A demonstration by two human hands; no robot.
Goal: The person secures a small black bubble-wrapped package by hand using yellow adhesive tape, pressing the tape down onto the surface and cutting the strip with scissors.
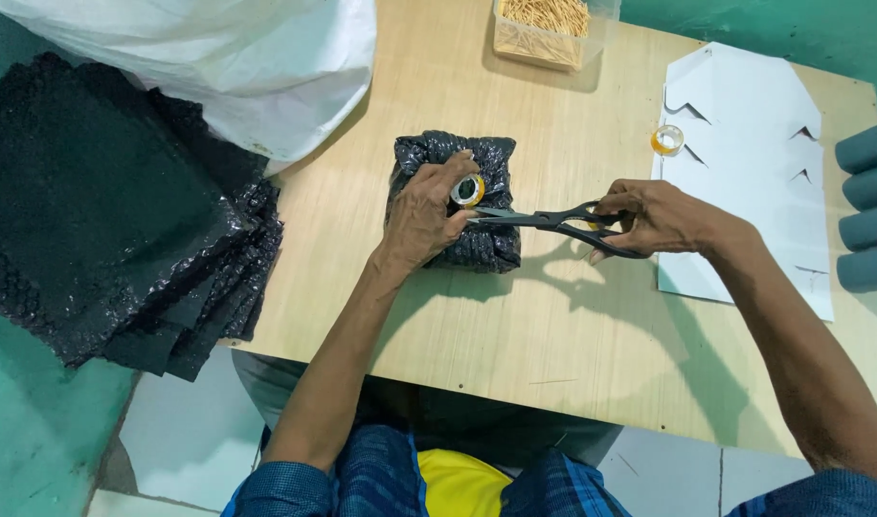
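You are looking down on a pale wooden table (553,325) with a plain, lightly grained top and a straight front edge. Under and in front of it lies a floor of light grey tiles (194,436) with thin dark joints. To your left the ground is painted green (27,440), and the same green shows past the table's far right corner (754,24). The light is even and soft, throwing faint shadows on the wood.

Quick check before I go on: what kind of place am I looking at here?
Probably a small packing bench. A stack of black bubble-wrap sheets lies on the wooden table, and the left hand presses a tape roll on a black-wrapped parcel while the right hand works scissors.
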